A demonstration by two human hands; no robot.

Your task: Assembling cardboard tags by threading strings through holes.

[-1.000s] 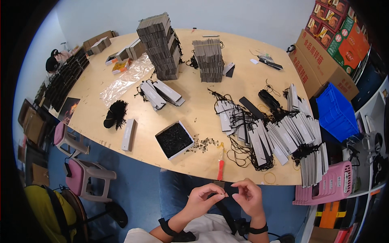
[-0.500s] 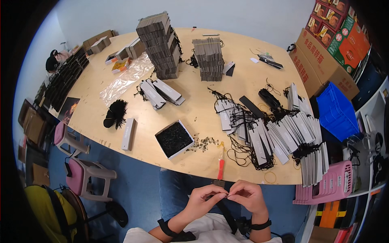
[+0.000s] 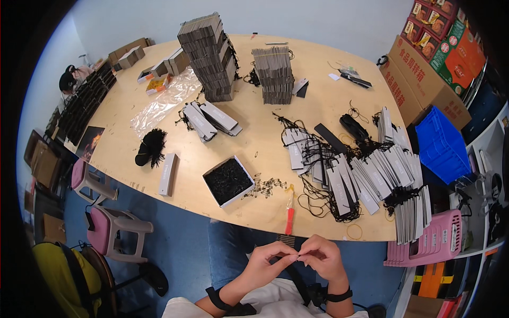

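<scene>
My left hand (image 3: 269,261) and my right hand (image 3: 321,255) meet fingertip to fingertip just off the table's front edge. Both are closed in a pinch; whatever sits between the fingertips is too small to make out. Beyond them on the table lies a red-handled tool (image 3: 289,220) with a yellowish tip. Small metal safety pins (image 3: 269,187) are scattered beside a white box (image 3: 237,201) filled with small black pieces. To the right, white hang tags (image 3: 338,190) with black cords (image 3: 313,208) lie in a tangled spread.
Two tall stacks of grey tags (image 3: 208,58) stand at the back. A bundle of black cords (image 3: 150,148) and a narrow white box (image 3: 168,174) lie left. A blue crate (image 3: 442,146) and cartons (image 3: 419,79) border the right side; pink stools (image 3: 114,233) stand at left.
My hands stay pinched together over almost the same spot, with only slight finger movement. Nothing on the table has visibly moved.
</scene>
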